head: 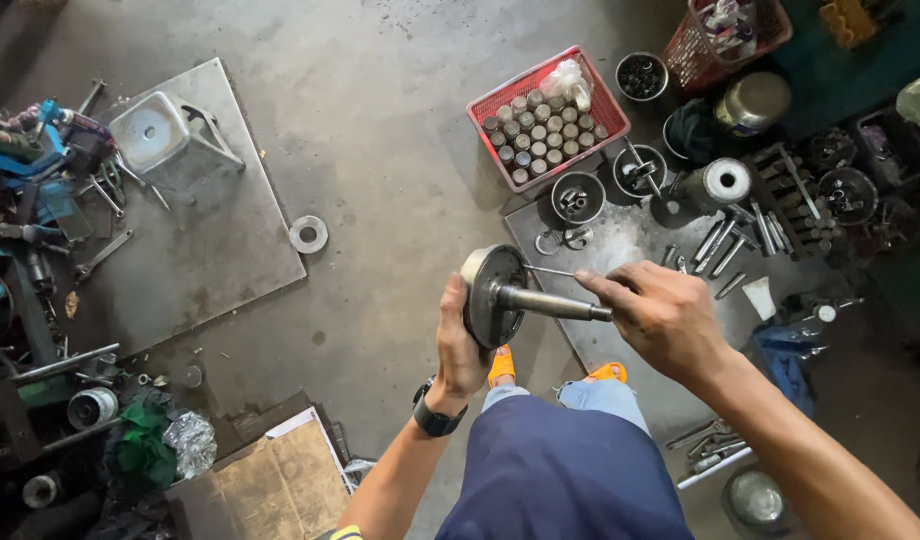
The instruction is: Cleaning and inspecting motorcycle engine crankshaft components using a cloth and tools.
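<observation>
Seen from above, the left hand (462,345) grips a steel flywheel disc with a shaft (505,296) at centre frame. The right hand (662,315) pinches a thin metal rod (550,271) against the disc. A red basket of cylinders (546,115) sits on the floor at 12 o'clock.

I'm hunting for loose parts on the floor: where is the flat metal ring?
In the head view, the flat metal ring lies on the concrete floor left of centre, just off the right edge of the grey steel plate, left of the red basket.

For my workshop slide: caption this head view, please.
Left hand grips a flywheel shaft; right hand pokes a thin rod at it.
</observation>
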